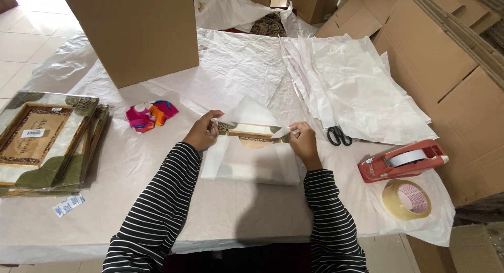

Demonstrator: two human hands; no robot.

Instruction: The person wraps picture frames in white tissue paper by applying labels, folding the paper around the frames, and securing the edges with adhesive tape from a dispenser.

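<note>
Framed pictures (42,142) are stacked at the table's left edge. At centre, the left hand (202,132) and right hand (303,141) pinch white paper (252,165) around a frame (252,130); scissors (338,135) and a tape dispenser (401,160) lie right.

You have open tabletop (157,199) toward you, but the cardboard box (134,31) blocks ahead-left, and scissors (338,135) and tape dispenser (401,160) crowd the right.

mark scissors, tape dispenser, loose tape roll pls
scissors (339,136): head view, on the black handle loops, blades hidden under the white paper.
tape dispenser (401,161): head view, on its red body below the white roll.
loose tape roll (406,199): head view, on the tan ring's near rim.
</note>
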